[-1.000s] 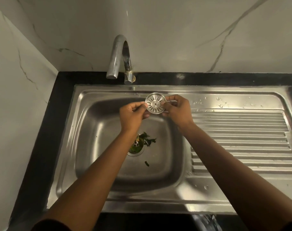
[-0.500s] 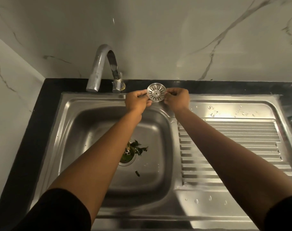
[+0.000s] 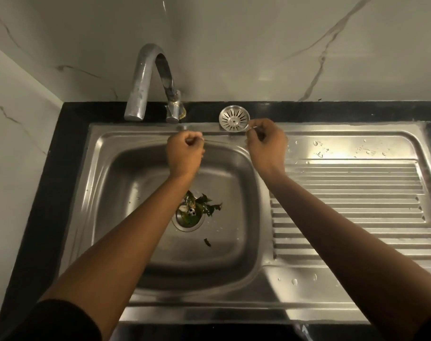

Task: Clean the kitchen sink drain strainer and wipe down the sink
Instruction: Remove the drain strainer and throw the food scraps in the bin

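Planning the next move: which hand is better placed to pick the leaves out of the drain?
Likely left. The left hand holds nothing and its forearm lies over the drain with the leaves; the right hand is at the strainer.

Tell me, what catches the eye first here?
Dark green leaves lie in the open drain in the middle of the sink. The round strainer sits on the back rim beside the tap, the right hand pinching its edge; the left hand hovers curled, empty.
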